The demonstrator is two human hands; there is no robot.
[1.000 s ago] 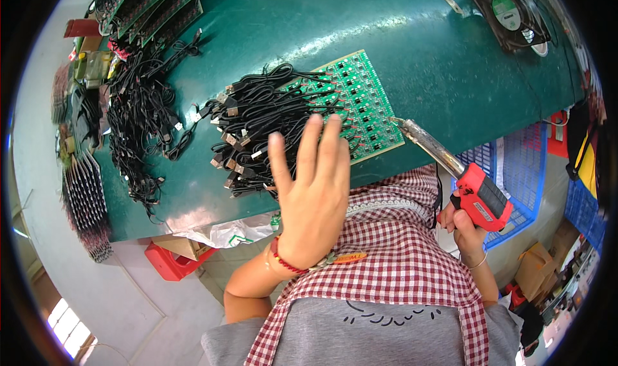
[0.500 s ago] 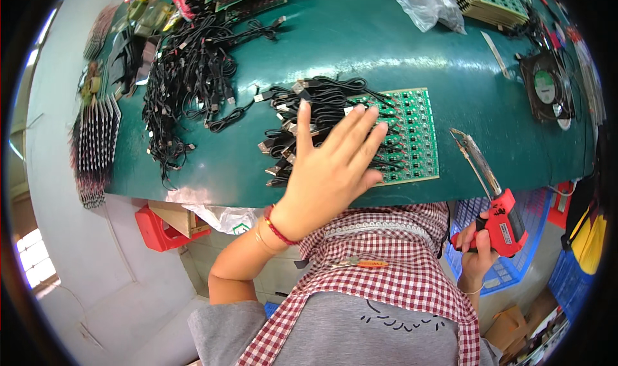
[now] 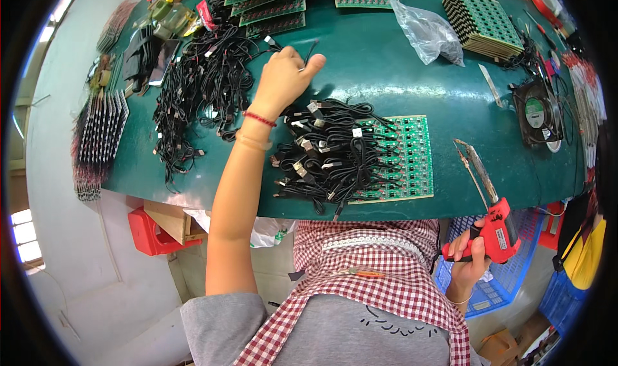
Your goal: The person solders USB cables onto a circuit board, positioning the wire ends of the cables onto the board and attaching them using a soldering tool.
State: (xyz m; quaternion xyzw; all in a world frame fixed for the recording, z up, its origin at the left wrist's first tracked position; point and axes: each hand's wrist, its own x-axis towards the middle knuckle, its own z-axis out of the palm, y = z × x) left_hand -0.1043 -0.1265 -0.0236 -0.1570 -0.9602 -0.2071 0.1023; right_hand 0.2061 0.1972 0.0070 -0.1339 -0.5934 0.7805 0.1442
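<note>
My left hand [image 3: 283,80] is raised over the table at the right edge of a large heap of black USB cables [image 3: 215,64]. Its fingers are closed on a black USB cable [image 3: 311,48], whose thin end sticks up by the thumb. Nearer me lies a green circuit board panel [image 3: 412,157] with rows of small parts. A bunch of black USB cables [image 3: 315,150] covers its left side, their thin ends reaching over the board. My right hand [image 3: 472,258] grips a red soldering gun [image 3: 499,234] at the table's front edge, its metal tip pointing up and left.
Stacked green panels [image 3: 483,22] stand at the back right, beside a clear plastic bag [image 3: 428,35]. A black fan [image 3: 537,114] sits at the right. More panels [image 3: 273,6] lie at the back. A blue basket [image 3: 515,282] is below the table edge.
My left hand has left the cables on the board, moved away and left to the heap, and closed on a cable. My right hand still holds the soldering gun, slightly shifted.
</note>
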